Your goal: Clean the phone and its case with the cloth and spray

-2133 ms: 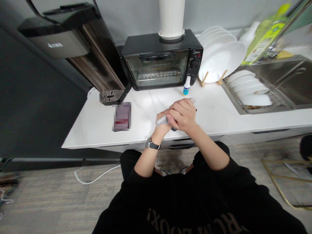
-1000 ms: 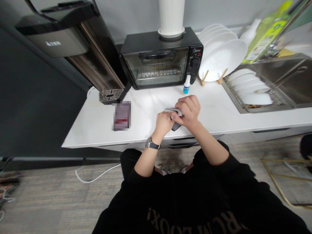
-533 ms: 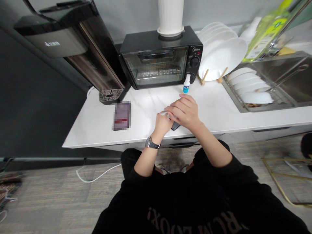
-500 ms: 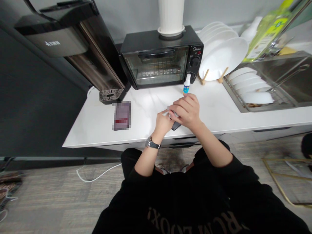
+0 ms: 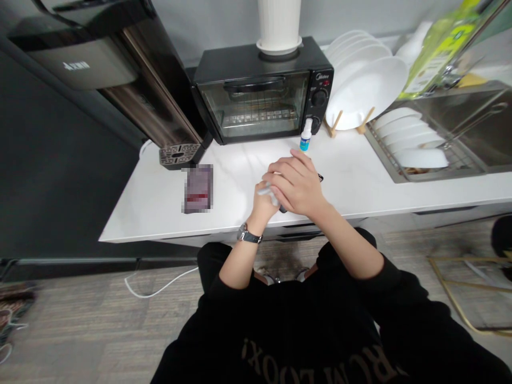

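My right hand lies over the fingers of my left hand above the front of the counter. A whitish, thin wipe sticks out from under my right fingers, which are bent and pressed together over it. Beneath both hands is a dark, flat, phone-like object; only a corner and a small edge of it show. My left fingers are covered, so their grip on it is hidden. Just beyond my hands stands a small white spray bottle with a blue label.
Behind the bottle is a black toaster oven with a white pot on top. A tall water dispenser and a blurred-out packet are on the left. Plates in a wooden rack and a sink are at right.
My right hand has shifted slightly left, further over my left hand. More of the wipe shows at the left, and a corner of the dark object now appears right of my hand.
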A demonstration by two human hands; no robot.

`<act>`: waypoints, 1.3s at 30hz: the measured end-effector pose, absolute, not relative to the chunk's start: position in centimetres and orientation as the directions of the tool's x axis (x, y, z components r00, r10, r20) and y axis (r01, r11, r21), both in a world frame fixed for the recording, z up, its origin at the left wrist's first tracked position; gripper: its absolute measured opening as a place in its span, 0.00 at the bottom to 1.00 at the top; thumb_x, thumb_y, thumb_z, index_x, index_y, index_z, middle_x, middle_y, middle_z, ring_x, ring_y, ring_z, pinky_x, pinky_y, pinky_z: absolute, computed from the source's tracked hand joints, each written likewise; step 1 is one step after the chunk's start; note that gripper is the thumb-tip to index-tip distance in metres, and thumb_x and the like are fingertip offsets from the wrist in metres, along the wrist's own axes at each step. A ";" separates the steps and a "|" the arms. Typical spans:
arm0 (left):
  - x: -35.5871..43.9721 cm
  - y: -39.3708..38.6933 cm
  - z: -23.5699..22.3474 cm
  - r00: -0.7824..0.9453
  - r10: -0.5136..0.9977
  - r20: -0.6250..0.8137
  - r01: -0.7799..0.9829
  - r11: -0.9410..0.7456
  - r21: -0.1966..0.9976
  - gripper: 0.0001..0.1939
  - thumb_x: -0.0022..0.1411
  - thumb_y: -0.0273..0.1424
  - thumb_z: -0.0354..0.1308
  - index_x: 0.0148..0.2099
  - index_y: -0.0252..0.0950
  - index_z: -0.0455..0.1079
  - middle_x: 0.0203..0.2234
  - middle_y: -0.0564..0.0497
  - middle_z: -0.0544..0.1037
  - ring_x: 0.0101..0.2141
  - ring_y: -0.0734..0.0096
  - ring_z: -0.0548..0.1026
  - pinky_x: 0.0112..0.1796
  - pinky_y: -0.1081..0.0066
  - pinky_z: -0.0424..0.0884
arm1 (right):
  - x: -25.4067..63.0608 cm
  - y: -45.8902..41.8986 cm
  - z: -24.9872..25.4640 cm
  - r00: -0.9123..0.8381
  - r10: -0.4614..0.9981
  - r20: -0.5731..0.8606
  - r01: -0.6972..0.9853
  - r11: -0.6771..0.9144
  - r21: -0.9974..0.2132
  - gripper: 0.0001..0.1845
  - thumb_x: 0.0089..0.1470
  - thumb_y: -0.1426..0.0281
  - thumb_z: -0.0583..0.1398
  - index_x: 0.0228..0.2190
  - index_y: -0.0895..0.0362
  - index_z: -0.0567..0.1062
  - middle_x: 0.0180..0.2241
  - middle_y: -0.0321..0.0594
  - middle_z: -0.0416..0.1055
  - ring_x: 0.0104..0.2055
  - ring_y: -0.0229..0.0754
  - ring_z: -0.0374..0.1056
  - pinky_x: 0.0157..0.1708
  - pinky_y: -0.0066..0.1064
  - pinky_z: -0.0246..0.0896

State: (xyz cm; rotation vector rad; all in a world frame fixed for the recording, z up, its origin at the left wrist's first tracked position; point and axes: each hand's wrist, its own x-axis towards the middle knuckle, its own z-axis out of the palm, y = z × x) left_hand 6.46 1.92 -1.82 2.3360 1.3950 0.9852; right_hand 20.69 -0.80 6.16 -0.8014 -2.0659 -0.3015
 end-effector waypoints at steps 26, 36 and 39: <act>7.2 1.3 -0.4 0.290 0.867 0.404 0.717 -0.477 0.509 0.09 0.70 0.32 0.62 0.40 0.34 0.80 0.30 0.44 0.84 0.32 0.59 0.82 0.35 0.67 0.72 | 20.7 -0.6 7.8 0.157 0.783 0.602 0.704 0.339 -0.624 0.32 0.74 0.56 0.44 0.24 0.53 0.73 0.24 0.39 0.68 0.27 0.43 0.64 0.31 0.38 0.53; 7.0 1.4 -0.9 0.348 0.831 0.434 0.648 -0.548 0.529 0.08 0.72 0.30 0.59 0.41 0.36 0.79 0.34 0.47 0.85 0.36 0.63 0.83 0.37 0.71 0.72 | 21.9 -0.8 6.9 -0.359 0.488 0.796 0.713 0.693 -0.103 0.25 0.72 0.57 0.49 0.28 0.52 0.76 0.28 0.39 0.73 0.32 0.45 0.64 0.40 0.42 0.57; 7.0 1.4 -0.8 0.359 0.809 0.466 0.644 -0.576 0.503 0.08 0.70 0.30 0.61 0.37 0.37 0.78 0.31 0.47 0.84 0.34 0.64 0.83 0.36 0.71 0.71 | 22.2 -0.7 7.4 -0.071 0.700 0.711 0.754 0.504 -0.422 0.30 0.73 0.56 0.45 0.25 0.53 0.75 0.24 0.40 0.70 0.29 0.44 0.65 0.34 0.39 0.54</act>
